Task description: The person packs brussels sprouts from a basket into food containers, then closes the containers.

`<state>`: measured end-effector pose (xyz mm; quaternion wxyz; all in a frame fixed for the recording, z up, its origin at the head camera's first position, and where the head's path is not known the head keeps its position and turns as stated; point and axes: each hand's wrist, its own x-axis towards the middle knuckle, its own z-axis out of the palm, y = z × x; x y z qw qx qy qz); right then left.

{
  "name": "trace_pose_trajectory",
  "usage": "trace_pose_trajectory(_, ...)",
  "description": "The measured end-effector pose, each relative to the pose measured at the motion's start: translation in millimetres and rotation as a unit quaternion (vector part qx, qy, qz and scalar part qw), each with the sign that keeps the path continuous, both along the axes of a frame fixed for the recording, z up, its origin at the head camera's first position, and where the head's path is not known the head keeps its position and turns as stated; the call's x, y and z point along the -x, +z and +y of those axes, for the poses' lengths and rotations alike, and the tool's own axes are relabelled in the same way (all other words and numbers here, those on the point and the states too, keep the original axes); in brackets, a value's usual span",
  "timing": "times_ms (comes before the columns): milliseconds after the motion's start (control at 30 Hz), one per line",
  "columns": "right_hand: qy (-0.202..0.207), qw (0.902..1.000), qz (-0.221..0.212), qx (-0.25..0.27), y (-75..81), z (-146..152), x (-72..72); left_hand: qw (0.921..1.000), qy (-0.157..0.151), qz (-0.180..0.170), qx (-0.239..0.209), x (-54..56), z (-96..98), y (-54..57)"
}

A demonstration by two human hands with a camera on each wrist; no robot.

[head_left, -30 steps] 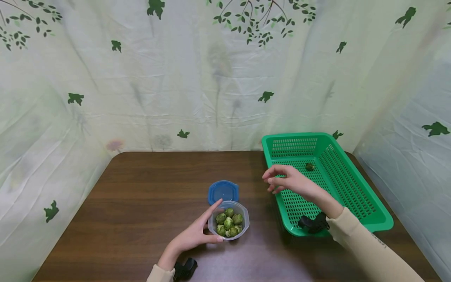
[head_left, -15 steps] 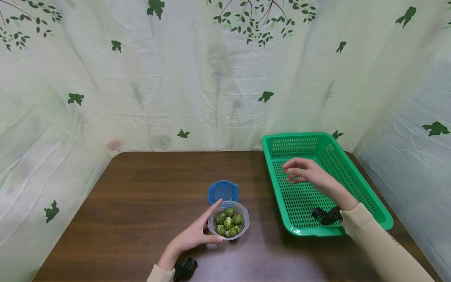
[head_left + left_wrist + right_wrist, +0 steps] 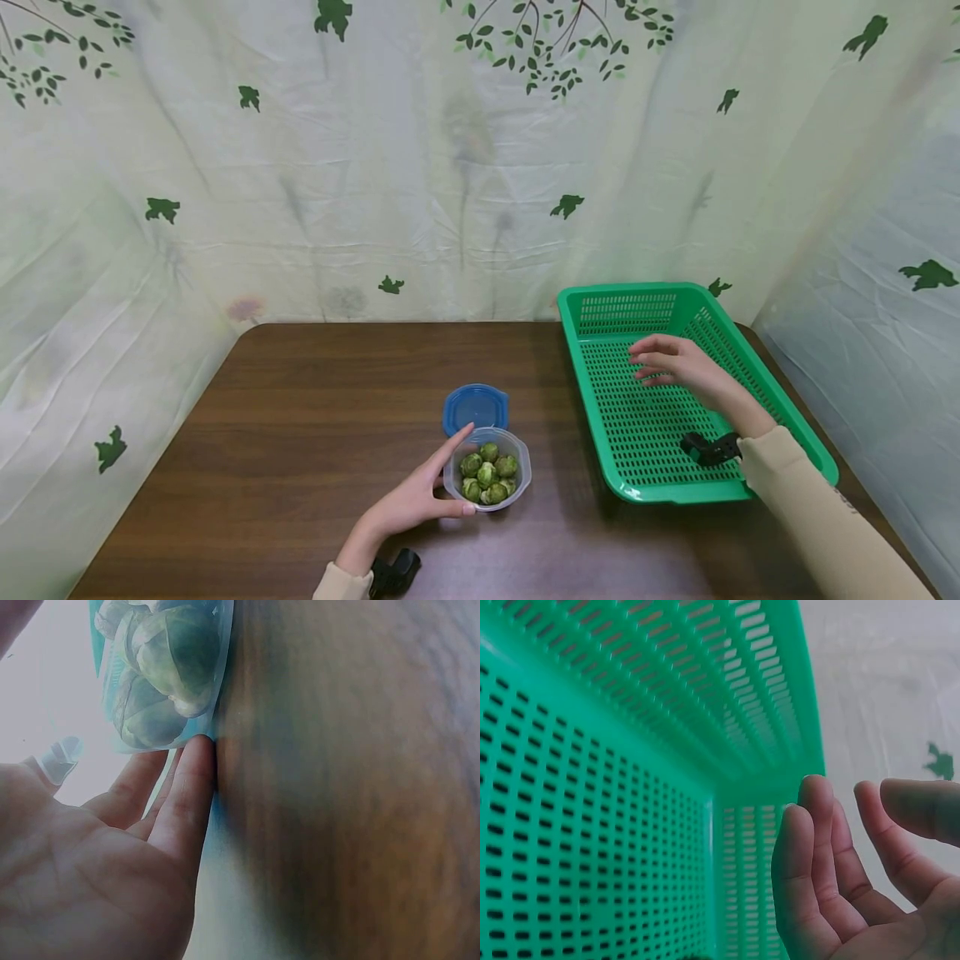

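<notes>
A clear plastic container [image 3: 524, 479] holding several Brussels sprouts [image 3: 487, 474] stands on the table. My left hand [image 3: 416, 497] holds it from the left, index finger along the far rim and thumb at the near rim. In the left wrist view, fingertips [image 3: 196, 750] touch the container's lower wall, with sprouts [image 3: 176, 664] showing through. Over the green basket [image 3: 600, 417] hovers my right hand [image 3: 682, 367], fingers loosely bent and nothing between them. The right wrist view shows the thumb and fingers apart beside the basket wall [image 3: 769, 742]. The hand hides part of the basket floor.
Just behind the container lies a blue lid [image 3: 476, 407], flat on the brown wooden table [image 3: 322, 400]. The basket's tall slotted sides take up the table's right end. A pale leaf-print curtain [image 3: 420, 167] hangs behind the table and along its sides.
My right hand has moved right, from the basket's left rim to over its middle, and now covers the spot where a lone sprout was seen. My left hand and the container have stayed put.
</notes>
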<state>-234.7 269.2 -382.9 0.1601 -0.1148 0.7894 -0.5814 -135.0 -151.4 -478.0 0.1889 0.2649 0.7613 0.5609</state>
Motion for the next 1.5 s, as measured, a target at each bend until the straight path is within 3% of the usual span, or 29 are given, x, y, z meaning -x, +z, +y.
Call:
trace_pose_trajectory(267, -0.017, 0.9998, -0.011, -0.004, -5.6, 18.6, 7.5, 1.0000, 0.000, 0.002, 0.003, 0.6, 0.1, 0.0)
trace_pose_trajectory(933, -0.051, 0.9938, -0.052, -0.085, -16.1, 35.8, 31.3, 0.9999, 0.002, 0.010, 0.003, 1.0, 0.0, -0.7)
trace_pose_trajectory(1500, -0.020, 0.9859, -0.086, -0.142, -30.9, 46.6, 49.8, 0.9999, 0.007, -0.005, 0.008, 0.7, 0.1, -0.3)
